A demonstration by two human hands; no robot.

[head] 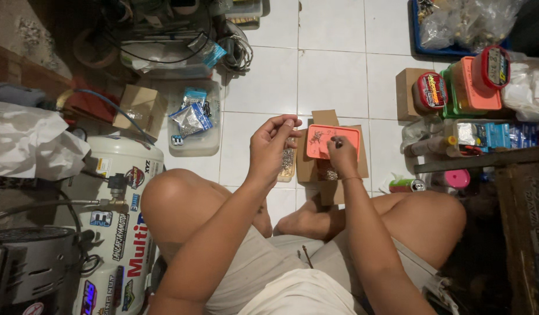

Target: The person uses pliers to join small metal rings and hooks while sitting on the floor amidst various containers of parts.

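I sit cross-legged on a white tiled floor. My left hand [270, 144] is raised in front of me, its fingertips pinched together on something too small to make out. My right hand [341, 154] reaches down to an orange plastic lid [332, 140] strewn with tiny metal parts, fingers pinching at them. The lid rests on an open cardboard box [333, 163]. A small clear container of metal bits [288, 164] stands between my two hands.
A white compressor tank [122, 221] lies at my left knee. Beyond it are a clear tub with blue packets [193, 119] and a small cardboard box [140, 108]. Stacked orange-lidded containers [470, 84], jars and a spray can [407, 185] crowd the right.
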